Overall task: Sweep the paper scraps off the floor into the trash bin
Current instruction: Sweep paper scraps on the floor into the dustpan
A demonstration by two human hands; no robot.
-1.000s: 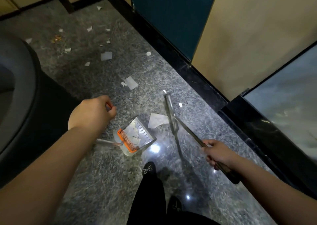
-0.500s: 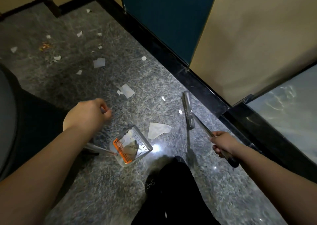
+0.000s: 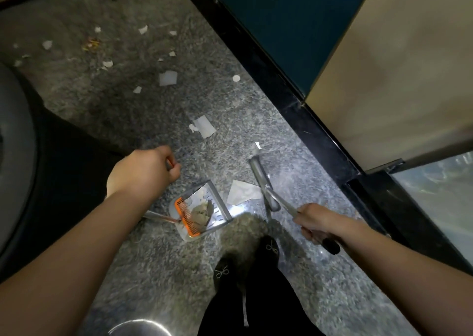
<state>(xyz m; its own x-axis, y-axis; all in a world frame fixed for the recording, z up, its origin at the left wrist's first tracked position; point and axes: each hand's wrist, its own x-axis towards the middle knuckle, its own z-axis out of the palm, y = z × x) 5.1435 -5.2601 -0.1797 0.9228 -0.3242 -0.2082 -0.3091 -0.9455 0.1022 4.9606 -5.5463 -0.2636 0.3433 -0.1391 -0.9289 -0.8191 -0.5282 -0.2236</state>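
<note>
My left hand [image 3: 143,173] grips the top of the long dustpan handle. Below it the grey dustpan [image 3: 201,214] with an orange comb strip rests on the granite floor and holds a few paper scraps. My right hand [image 3: 316,220] grips the broom handle; the grey broom head [image 3: 259,174] stands on the floor just right of a large white paper scrap [image 3: 242,195], which lies at the dustpan's mouth. Several more white paper scraps [image 3: 167,78] lie scattered on the floor further away. No trash bin is clearly identifiable.
A dark rounded object [image 3: 15,161] fills the left edge. A black skirting [image 3: 281,90] runs diagonally below a blue panel and a beige wall on the right. My black-shod feet [image 3: 268,247] stand just behind the dustpan. A shiny metal rim [image 3: 138,326] shows at the bottom.
The broom head has swung left, back toward the large scrap beside the dustpan. The view has shifted, and my feet have stepped forward. Both hands keep their grips.
</note>
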